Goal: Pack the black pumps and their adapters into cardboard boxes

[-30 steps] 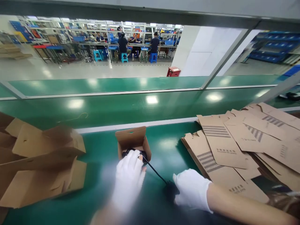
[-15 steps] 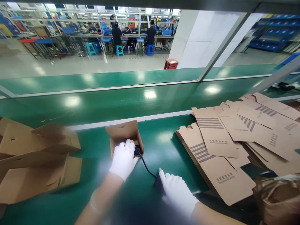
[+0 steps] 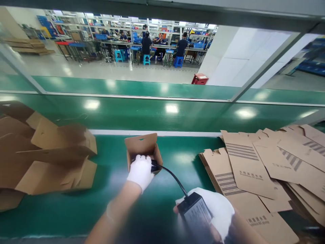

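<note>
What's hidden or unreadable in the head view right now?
Head view: most of the black part in the open box, covered by the left hand.
Head view: the print on the black block, too small and blurred.
Head view: part of the right hand, behind the block.
Head view: flat cartons at right, cut off by the edge.

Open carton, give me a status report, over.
Left hand inside open carton, over black part, partly hiding it. Right hand holds black labelled box outside. Black cable runs between box and carton.
</note>
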